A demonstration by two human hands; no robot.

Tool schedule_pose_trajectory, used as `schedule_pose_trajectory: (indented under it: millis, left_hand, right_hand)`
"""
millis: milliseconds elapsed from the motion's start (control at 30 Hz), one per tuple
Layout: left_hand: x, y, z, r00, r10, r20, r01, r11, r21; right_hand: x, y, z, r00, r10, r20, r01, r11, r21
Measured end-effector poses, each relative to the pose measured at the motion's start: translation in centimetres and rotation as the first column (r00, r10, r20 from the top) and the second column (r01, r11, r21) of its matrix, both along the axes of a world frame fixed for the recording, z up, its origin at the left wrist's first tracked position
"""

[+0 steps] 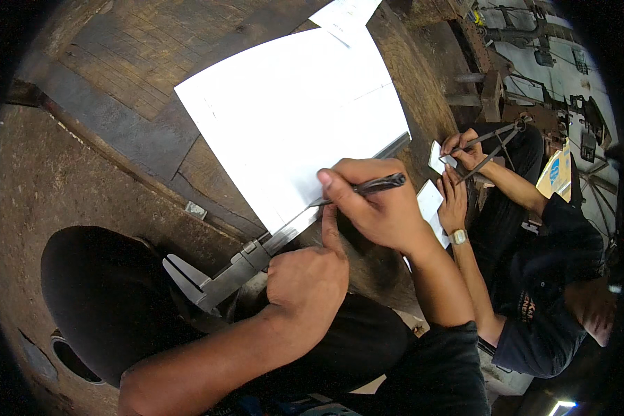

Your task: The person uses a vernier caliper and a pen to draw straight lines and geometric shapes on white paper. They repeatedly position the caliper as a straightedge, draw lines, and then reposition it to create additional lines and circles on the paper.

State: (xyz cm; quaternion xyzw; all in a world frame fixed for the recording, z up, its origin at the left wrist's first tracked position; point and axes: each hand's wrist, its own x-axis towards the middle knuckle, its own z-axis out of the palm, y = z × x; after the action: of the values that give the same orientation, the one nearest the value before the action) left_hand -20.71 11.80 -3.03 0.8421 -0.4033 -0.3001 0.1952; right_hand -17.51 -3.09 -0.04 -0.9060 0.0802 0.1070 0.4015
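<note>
My right hand [374, 201] grips a dark pen [371, 186], its tip touching the lower right edge of a large white sheet of paper [291, 118]. A metal vernier caliper [239, 263] lies along that edge like a straightedge, its jaws pointing down left. My left hand [305, 277] is closed and presses down on the caliper's beam. The sheet rests on a worn wooden board [139, 62].
A person in dark clothes sits to my right, holding a metal divider [492, 142] and small white cards [433, 201] in both hands. A round dark object [104, 298] lies lower left. Metal machine parts [555, 97] stand at upper right. A second paper [343, 14] overlaps the sheet's top.
</note>
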Motion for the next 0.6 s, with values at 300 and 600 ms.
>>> schedule_pose_trajectory:
  millis: [300,600]
  left_hand:
    - [0.0,0.6,-0.4,0.999,0.016,0.044,-0.012,0.997,-0.079]
    - [0.1,0.3,-0.7,1.000,0.016,0.012,-0.014,0.994,-0.105]
  right_hand:
    - [0.1,1.2,-0.9,0.962,0.267,0.050,-0.270,0.961,0.065]
    - [0.3,1.2,-1.5,0.956,0.288,0.059,-0.290,0.957,0.025]
